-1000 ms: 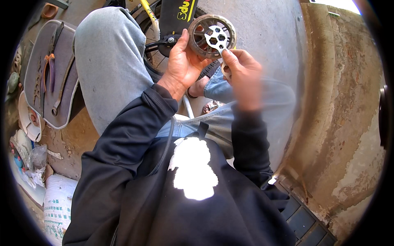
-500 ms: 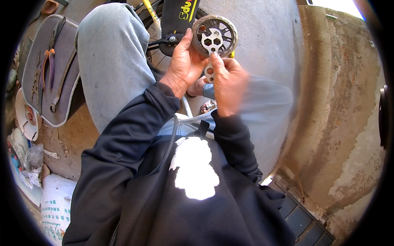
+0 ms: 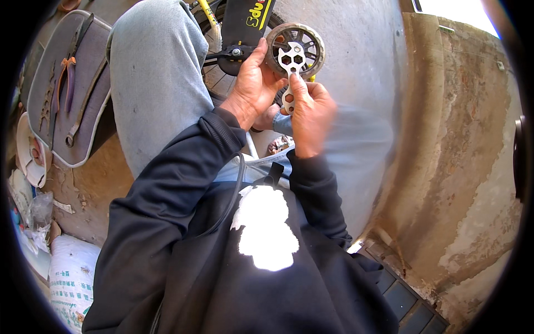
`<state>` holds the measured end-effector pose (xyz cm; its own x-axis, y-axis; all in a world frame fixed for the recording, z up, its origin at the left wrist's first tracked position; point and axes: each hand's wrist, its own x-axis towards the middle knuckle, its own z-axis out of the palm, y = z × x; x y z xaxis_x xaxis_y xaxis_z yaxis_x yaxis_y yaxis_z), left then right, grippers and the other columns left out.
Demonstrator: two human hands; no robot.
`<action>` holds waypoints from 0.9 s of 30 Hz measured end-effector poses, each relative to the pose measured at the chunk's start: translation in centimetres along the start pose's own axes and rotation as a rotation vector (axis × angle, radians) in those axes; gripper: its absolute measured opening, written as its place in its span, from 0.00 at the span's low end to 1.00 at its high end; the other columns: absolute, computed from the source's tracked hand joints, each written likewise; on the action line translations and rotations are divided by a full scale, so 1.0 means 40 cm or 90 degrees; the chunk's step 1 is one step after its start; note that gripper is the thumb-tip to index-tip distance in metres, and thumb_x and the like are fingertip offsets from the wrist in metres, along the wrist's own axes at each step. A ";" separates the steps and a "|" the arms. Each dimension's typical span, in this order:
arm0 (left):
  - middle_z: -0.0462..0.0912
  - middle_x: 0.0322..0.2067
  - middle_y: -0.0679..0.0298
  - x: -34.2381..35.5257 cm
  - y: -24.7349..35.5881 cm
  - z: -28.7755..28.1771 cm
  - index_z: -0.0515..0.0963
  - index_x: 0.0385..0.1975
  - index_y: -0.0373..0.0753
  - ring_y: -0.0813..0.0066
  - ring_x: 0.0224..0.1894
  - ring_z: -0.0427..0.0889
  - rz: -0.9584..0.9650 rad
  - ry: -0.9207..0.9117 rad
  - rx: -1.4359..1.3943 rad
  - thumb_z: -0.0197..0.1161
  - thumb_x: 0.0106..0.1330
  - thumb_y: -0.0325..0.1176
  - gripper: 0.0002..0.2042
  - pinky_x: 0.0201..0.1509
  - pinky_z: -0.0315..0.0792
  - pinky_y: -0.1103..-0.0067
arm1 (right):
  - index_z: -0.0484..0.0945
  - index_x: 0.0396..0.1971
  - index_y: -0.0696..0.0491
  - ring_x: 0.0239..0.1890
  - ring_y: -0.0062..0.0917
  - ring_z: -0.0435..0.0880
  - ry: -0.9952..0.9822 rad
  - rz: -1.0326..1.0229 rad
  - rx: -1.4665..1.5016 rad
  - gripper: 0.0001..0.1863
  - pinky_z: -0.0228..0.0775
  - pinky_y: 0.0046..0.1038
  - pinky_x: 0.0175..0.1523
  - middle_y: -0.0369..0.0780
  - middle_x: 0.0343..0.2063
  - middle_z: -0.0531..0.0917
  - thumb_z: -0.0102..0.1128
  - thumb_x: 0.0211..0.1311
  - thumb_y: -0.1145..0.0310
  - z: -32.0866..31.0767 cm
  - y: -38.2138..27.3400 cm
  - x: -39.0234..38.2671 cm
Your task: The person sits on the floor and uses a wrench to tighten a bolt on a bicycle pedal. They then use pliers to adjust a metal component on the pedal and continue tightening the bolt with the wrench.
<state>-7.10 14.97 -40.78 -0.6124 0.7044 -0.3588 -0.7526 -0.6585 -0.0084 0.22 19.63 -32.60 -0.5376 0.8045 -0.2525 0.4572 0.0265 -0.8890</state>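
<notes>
My left hand [image 3: 253, 92] grips a small grey-rimmed wheel [image 3: 312, 65] with black spokes from its lower left, thumb up along its side. My right hand [image 3: 311, 117] pinches a flat silver multi-hole hex spanner [image 3: 288, 96], whose head lies over the middle of the wheel; whether it sits on a nut there I cannot tell. Just behind the wheel is a black board with yellow lettering [image 3: 242, 33], with a bolted fork [image 3: 231, 53] beside a larger spoked tyre and a yellow tube [image 3: 208, 15].
My bent jeans-clad knee [image 3: 153, 78] is at left. Beyond it a grey padded mat [image 3: 39, 111] holds orange-handled pliers [image 3: 68, 89], a long wrench [image 3: 83, 111] and other tools. A white sack [image 3: 72, 278] and assorted clutter sit lower left. A stained wall [image 3: 445, 139] runs along the right, above dark panels [image 3: 400, 295].
My right hand has moved slightly left and the spanner now stands more upright across the wheel. My left hand and the wheel have shifted a little to the right.
</notes>
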 end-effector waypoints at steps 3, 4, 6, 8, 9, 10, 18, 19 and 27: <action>0.76 0.49 0.66 0.002 0.000 -0.002 0.70 0.51 0.45 0.72 0.51 0.75 0.002 -0.002 0.010 0.48 0.68 0.50 0.19 0.51 0.71 0.70 | 0.77 0.22 0.60 0.16 0.12 0.72 -0.021 -0.005 -0.030 0.12 0.64 0.16 0.17 0.36 0.16 0.78 0.64 0.57 0.66 -0.017 -0.001 0.011; 0.76 0.48 0.66 0.005 -0.001 -0.005 0.70 0.51 0.45 0.72 0.51 0.75 0.002 -0.005 0.008 0.49 0.68 0.50 0.19 0.51 0.71 0.69 | 0.77 0.22 0.60 0.16 0.12 0.72 -0.026 -0.015 -0.048 0.12 0.64 0.15 0.17 0.36 0.16 0.78 0.64 0.57 0.66 -0.021 -0.004 0.014; 0.76 0.48 0.65 0.007 -0.002 -0.006 0.70 0.51 0.45 0.72 0.51 0.75 0.002 -0.007 0.011 0.49 0.68 0.50 0.19 0.50 0.71 0.69 | 0.77 0.22 0.60 0.16 0.11 0.72 -0.035 -0.027 -0.068 0.12 0.64 0.15 0.17 0.36 0.16 0.78 0.64 0.56 0.66 -0.031 -0.010 0.020; 0.76 0.48 0.65 0.008 -0.003 -0.005 0.70 0.51 0.45 0.71 0.51 0.75 0.002 -0.005 0.018 0.49 0.68 0.51 0.20 0.50 0.72 0.68 | 0.77 0.22 0.60 0.17 0.11 0.72 -0.043 -0.030 -0.073 0.12 0.64 0.14 0.18 0.35 0.16 0.78 0.65 0.56 0.66 -0.040 -0.015 0.026; 0.76 0.48 0.65 0.008 -0.002 -0.006 0.70 0.52 0.45 0.71 0.51 0.75 0.003 -0.005 0.020 0.48 0.68 0.51 0.20 0.49 0.72 0.69 | 0.77 0.23 0.60 0.17 0.12 0.73 -0.049 -0.032 -0.079 0.13 0.65 0.14 0.18 0.35 0.16 0.78 0.65 0.55 0.65 -0.044 -0.017 0.030; 0.76 0.48 0.65 0.008 -0.001 -0.007 0.69 0.52 0.45 0.71 0.51 0.75 0.004 -0.005 0.022 0.48 0.68 0.51 0.20 0.49 0.72 0.69 | 0.78 0.23 0.60 0.17 0.12 0.73 -0.054 -0.034 -0.085 0.13 0.65 0.14 0.18 0.35 0.16 0.78 0.65 0.55 0.65 -0.048 -0.021 0.034; 0.76 0.49 0.64 0.012 -0.001 -0.007 0.69 0.53 0.46 0.69 0.52 0.74 -0.005 0.004 0.039 0.47 0.68 0.52 0.21 0.52 0.71 0.66 | 0.79 0.25 0.59 0.18 0.11 0.74 -0.087 -0.035 -0.170 0.12 0.66 0.13 0.19 0.34 0.16 0.77 0.67 0.53 0.64 -0.081 -0.058 0.067; 0.76 0.49 0.64 0.013 -0.001 -0.008 0.69 0.53 0.46 0.69 0.53 0.74 -0.004 0.006 0.036 0.46 0.68 0.52 0.21 0.53 0.70 0.65 | 0.79 0.25 0.59 0.17 0.11 0.73 -0.089 -0.037 -0.184 0.12 0.65 0.13 0.19 0.34 0.16 0.77 0.67 0.53 0.64 -0.084 -0.063 0.073; 0.74 0.52 0.64 0.015 -0.002 -0.005 0.68 0.55 0.46 0.66 0.56 0.72 -0.012 0.020 0.043 0.45 0.69 0.52 0.21 0.59 0.67 0.61 | 0.80 0.26 0.60 0.17 0.11 0.70 -0.146 -0.096 -0.264 0.12 0.61 0.14 0.20 0.33 0.15 0.76 0.69 0.51 0.66 -0.121 -0.102 0.143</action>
<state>-7.34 15.41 -41.16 -0.5911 0.7068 -0.3886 -0.7788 -0.6255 0.0468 -1.29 26.98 -28.55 -0.7400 0.6236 -0.2522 0.5807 0.4030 -0.7074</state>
